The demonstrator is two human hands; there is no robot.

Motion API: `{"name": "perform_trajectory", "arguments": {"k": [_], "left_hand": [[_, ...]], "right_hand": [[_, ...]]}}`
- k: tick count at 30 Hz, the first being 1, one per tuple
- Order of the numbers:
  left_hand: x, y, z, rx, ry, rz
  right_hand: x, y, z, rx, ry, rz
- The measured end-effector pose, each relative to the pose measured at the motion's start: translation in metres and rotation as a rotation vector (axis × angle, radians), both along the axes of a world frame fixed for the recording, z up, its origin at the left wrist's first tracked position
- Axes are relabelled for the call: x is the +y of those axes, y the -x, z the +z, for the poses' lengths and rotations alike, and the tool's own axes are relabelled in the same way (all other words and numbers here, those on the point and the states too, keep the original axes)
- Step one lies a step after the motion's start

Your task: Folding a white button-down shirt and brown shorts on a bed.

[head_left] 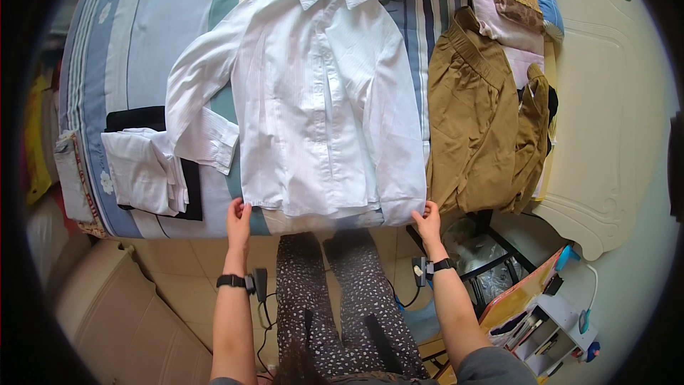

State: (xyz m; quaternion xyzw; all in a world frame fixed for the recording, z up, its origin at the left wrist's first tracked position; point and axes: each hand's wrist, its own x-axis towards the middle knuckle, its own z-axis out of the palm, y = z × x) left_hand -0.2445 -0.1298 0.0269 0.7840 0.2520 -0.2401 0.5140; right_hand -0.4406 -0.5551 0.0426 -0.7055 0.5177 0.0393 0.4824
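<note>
Hands (pixel 239 217) (pixel 427 219) pinching white shirt (pixel 313 100) hem, striped bed (pixel 142 21), tiled floor (pixel 178 278)

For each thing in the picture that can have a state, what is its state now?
white shirt: spread flat on the bed, front up, buttoned, sleeves folded in.
left hand: pinching the shirt's lower left hem corner.
right hand: pinching the lower right hem corner.
brown trousers: lying crumpled, unfolded.
small white garment: folded, on a black garment.
</note>
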Motion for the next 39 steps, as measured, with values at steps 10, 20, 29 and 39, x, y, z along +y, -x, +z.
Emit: {"name": "perform_trajectory", "arguments": {"k": [10,20,29,39], "left_hand": [[-0.013,-0.023,0.01,0.112,0.202,0.091],[0.002,-0.024,-0.003,0.063,0.156,0.135],[-0.003,-0.028,-0.009,0.119,0.368,0.244],[-0.017,-0.032,-0.002,0.192,0.433,0.417]], "right_hand": [[-0.149,-0.091,0.159,-0.239,0.729,0.373],[-0.1,-0.082,0.089,-0.382,0.349,0.091],[0.045,-0.083,-0.002,-0.213,0.707,0.591],[0.037,-0.094,-0.002,0.0,0.372,0.161]]}}
